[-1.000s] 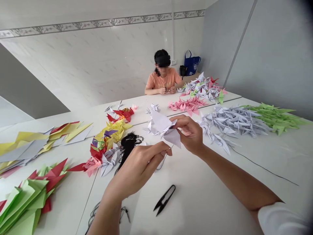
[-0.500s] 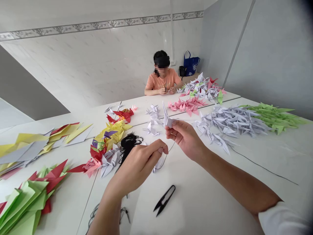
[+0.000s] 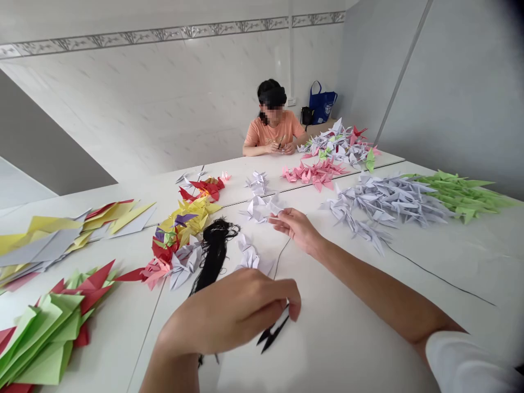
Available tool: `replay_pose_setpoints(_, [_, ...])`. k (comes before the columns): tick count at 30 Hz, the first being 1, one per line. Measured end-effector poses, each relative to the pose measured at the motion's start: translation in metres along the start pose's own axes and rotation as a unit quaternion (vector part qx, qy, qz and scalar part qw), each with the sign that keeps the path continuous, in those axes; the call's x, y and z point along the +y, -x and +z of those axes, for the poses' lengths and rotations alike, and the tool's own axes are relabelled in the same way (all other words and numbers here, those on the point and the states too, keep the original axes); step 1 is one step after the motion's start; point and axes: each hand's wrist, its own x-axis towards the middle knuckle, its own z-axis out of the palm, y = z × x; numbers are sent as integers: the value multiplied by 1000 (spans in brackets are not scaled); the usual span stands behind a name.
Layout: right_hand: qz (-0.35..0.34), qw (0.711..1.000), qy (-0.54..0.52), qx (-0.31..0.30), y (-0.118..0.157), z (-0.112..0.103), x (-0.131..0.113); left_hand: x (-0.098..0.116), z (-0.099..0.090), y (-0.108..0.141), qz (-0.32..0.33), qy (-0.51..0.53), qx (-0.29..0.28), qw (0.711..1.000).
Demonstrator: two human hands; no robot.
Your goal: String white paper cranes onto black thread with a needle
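- Paper crane (image 3: 250, 256) set down on the white table (image 3: 352, 322), left just beside the black thread bundle (image 3: 213, 245)
- Right hand (image 3: 297, 230) loosely opened, pinching nothing visible
- Left hand (image 3: 229, 311) curled over thread snips (image 3: 271, 337), grip hidden

Hands (image 3: 229, 311) near thread snips (image 3: 272, 333), origami cranes (image 3: 260, 209)

Head-worn view, facing forward and down. Close above the long white worktop (image 3: 335, 349), looking across toward the far white tiled wall (image 3: 164, 93).
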Motion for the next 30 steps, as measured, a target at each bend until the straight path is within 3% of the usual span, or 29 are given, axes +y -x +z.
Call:
replay_pose_setpoints(6, [8, 978, 157, -134, 9, 7, 48, 11, 11, -7, 40, -17, -82, 996])
replay_pose_setpoints(9, [-36, 953, 233, -192, 23, 13, 58, 13, 20, -13, 51, -42, -87, 994])
replay_pose_setpoints(13, [-69, 934, 279, -212, 28, 15, 59, 13, 27, -17, 48, -58, -79, 994])
replay_pose_setpoints(17, [-85, 947, 260, -167, 19, 12, 39, 11, 22, -18, 24, -19, -23, 999])
replay_pose_setpoints(21, [-105, 975, 177, -87, 12, 8, 2, 5, 13, -16, -29, 50, 147, 987])
replay_pose_setpoints(23, [-112, 982, 135, -63, 13, 6, -16, 0, 8, -16, -59, 60, 206, 975])
replay_pose_setpoints(30, [-38, 991, -104, -68, 25, 9, -54, -13, 1, -22, -137, 65, 243, 958])
